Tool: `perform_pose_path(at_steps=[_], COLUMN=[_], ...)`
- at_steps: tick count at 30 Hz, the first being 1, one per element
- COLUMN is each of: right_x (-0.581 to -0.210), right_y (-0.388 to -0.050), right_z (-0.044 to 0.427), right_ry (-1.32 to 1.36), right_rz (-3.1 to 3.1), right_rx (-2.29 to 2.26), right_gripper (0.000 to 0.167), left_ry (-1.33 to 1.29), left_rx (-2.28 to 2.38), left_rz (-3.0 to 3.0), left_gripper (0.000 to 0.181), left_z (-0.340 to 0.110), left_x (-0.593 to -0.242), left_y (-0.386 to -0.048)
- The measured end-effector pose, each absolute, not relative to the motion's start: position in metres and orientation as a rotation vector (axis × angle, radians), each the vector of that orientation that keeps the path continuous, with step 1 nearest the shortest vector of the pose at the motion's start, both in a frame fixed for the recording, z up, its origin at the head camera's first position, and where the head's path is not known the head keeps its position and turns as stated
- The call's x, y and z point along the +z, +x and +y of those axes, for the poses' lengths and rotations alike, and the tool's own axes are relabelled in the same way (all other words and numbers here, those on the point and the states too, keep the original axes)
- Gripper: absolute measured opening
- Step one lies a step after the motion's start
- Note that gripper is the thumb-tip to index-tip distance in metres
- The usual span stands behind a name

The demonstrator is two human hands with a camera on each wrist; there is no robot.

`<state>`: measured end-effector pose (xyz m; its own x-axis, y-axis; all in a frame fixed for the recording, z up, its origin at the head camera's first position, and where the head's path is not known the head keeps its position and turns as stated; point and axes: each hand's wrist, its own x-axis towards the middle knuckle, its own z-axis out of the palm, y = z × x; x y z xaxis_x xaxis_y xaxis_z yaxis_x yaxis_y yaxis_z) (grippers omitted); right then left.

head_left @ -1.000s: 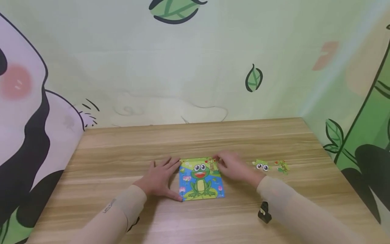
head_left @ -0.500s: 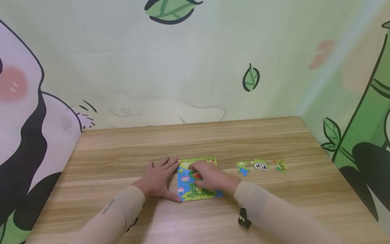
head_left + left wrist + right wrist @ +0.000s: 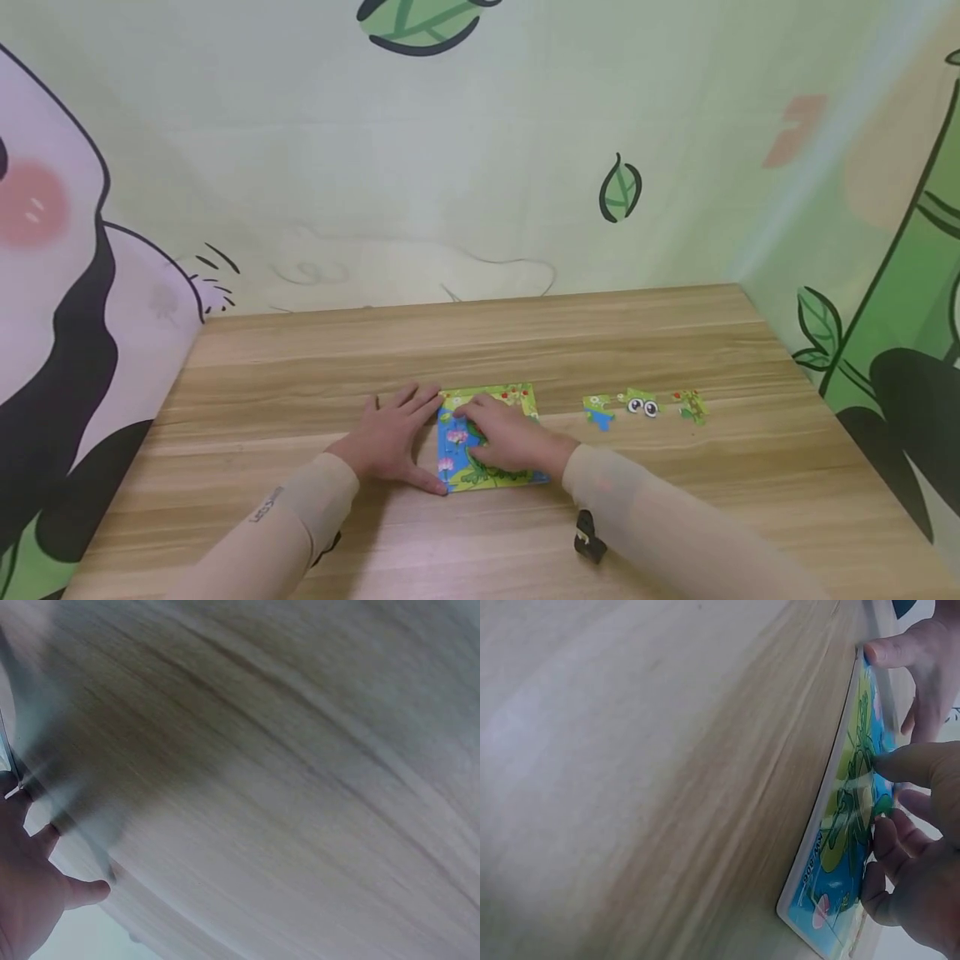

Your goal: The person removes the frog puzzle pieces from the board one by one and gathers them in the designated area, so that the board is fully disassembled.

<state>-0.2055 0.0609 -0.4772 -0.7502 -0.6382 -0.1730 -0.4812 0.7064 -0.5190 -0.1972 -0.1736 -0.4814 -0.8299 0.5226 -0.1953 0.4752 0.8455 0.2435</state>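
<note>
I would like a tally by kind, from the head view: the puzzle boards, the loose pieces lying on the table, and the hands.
Puzzle board: 1
Loose pieces: 3
Hands, left hand and right hand: 2
Total: 6

Puzzle board on table. Left hand along board's left edge, right hand over board's middle. Right of board, apart from it, row on table: near piece, middle piece, far piece rightmost. Wall behind table.
</note>
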Motion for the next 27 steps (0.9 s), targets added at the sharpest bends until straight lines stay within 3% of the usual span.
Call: perform_pose_path(at_steps=[5,14,27], right_x=[-0.480,-0.481,-0.467], right_y=[-0.205,-0.203,-0.204], right_z=[0.061,0.064,0.080], right_ry=[-0.855,-1.009,-0.861], right_rz=[2.590,2.660,2.548], right_rx=[-0.673,-0.795,-1.000], right_gripper=[0.048,0.023,0.026], left_ry=[0.759,0.762,0.763], left_rx=[0.259,0.267,0.261], left_rz=[2.770,2.776,2.780], left_gripper=[0.132,0.131,0.132], left_z=[-0.173,-0.173,-0.172], left_x=[-0.481,-0.479,-0.481], left_y=[-0.197,-0.196,-0.198])
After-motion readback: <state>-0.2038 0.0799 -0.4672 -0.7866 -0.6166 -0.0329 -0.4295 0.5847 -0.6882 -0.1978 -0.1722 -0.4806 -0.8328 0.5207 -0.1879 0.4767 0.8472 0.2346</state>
